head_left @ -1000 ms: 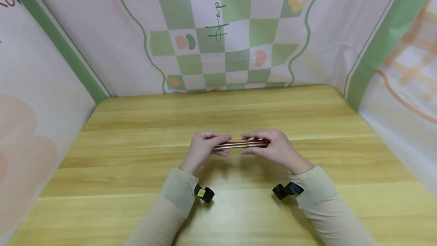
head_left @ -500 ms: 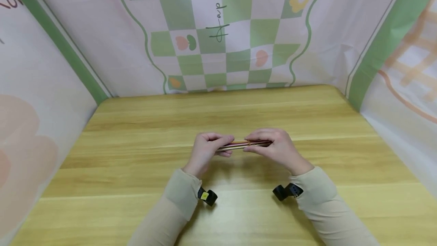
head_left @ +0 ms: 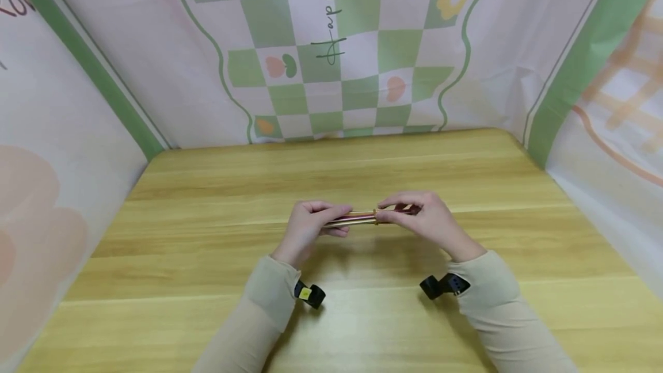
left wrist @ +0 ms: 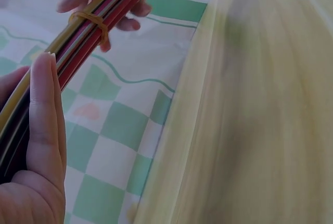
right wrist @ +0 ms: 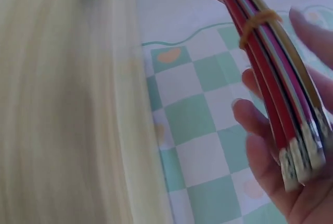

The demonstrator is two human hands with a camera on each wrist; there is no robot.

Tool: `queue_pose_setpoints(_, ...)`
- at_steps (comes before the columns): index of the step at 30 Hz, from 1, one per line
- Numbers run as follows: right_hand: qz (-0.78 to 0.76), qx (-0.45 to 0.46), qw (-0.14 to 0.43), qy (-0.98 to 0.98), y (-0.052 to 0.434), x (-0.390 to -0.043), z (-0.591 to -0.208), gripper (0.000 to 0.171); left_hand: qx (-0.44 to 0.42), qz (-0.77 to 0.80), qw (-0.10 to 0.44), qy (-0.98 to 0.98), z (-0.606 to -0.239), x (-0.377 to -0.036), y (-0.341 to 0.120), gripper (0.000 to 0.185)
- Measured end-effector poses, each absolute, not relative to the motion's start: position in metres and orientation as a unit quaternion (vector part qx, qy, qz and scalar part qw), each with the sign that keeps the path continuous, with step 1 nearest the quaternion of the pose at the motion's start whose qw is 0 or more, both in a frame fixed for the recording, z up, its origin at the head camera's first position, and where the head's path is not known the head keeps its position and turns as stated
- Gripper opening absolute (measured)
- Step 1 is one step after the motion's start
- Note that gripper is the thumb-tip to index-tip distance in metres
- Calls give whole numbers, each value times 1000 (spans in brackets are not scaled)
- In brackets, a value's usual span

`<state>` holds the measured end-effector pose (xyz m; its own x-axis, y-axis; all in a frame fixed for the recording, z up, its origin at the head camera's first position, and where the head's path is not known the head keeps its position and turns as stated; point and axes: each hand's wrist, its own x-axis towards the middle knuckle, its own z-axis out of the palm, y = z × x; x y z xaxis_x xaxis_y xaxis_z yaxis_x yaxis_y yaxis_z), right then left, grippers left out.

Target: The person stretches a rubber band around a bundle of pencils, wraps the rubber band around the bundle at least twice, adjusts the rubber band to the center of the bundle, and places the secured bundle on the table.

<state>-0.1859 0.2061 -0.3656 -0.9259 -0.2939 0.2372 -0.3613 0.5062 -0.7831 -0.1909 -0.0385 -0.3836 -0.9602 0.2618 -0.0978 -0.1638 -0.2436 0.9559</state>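
A rubber-banded bundle of pencils (head_left: 357,219) lies sideways between my hands, lifted off the table. My left hand (head_left: 311,226) grips its left part, thumb on the near side, hiding that end. The orange-brown rubber band (right wrist: 260,23) circles the bundle between the hands. My right hand (head_left: 422,220) is around the right end, where the metal ferrules and eraser ends (right wrist: 302,156) show in the right wrist view. Its fingers (right wrist: 255,117) are spread and bent beside the pencils, the thumb standing apart from them. Red, magenta, dark and gold barrels show in the left wrist view bundle (left wrist: 86,34).
A wood-grain table (head_left: 207,177) lies under both hands. Behind it hangs a white cloth with a green check print (head_left: 342,96), and cloth walls stand left and right. Black wrist cameras (head_left: 311,295) hang under the beige sleeves (head_left: 274,292).
My right hand has slid a little to the right along the bundle, leaving the rubber band more exposed. My left hand keeps its grip, shifting slightly right and then back.
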Motion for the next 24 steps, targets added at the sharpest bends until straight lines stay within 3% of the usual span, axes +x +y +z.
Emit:
queue_pose_setpoints(9, 577, 132, -58, -804, 214, -193, -365, 31, 26, 797, 119, 591, -387, -196, -44, 22)
queue_pose_setpoints(24, 583, 96, -62, -804, 216, -200, -374, 36, 41, 782, 178, 595, -394, -202, -53, 27)
